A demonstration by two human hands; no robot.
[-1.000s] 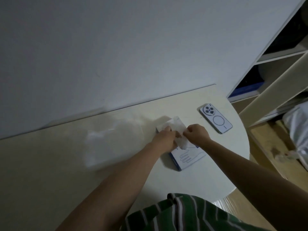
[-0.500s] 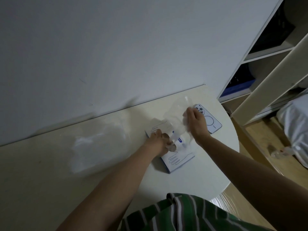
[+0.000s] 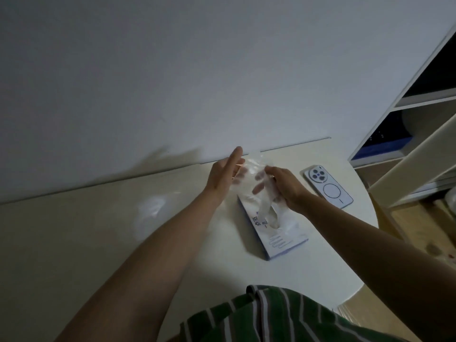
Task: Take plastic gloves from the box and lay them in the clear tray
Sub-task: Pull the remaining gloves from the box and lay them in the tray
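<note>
A thin clear plastic glove (image 3: 251, 178) is stretched in the air between both hands, above the far end of the glove box. My right hand (image 3: 287, 187) grips its right side and my left hand (image 3: 223, 177) holds its left side with the fingers extended. The white and blue glove box (image 3: 283, 235) lies flat on the table below, with more glove plastic (image 3: 267, 208) trailing up from its opening. The clear tray (image 3: 153, 213) is a faint, blurry shape on the table to the left of my left forearm.
A light phone (image 3: 328, 186) lies camera-side up on the round white table (image 3: 333, 255), right of my right hand. A white wall stands behind the table. Open shelving (image 3: 419, 134) is at the right, wooden floor below it.
Both hands have risen off the box, drawing a glove up out of it. The left hand let go of the box and now holds the glove's left side.
</note>
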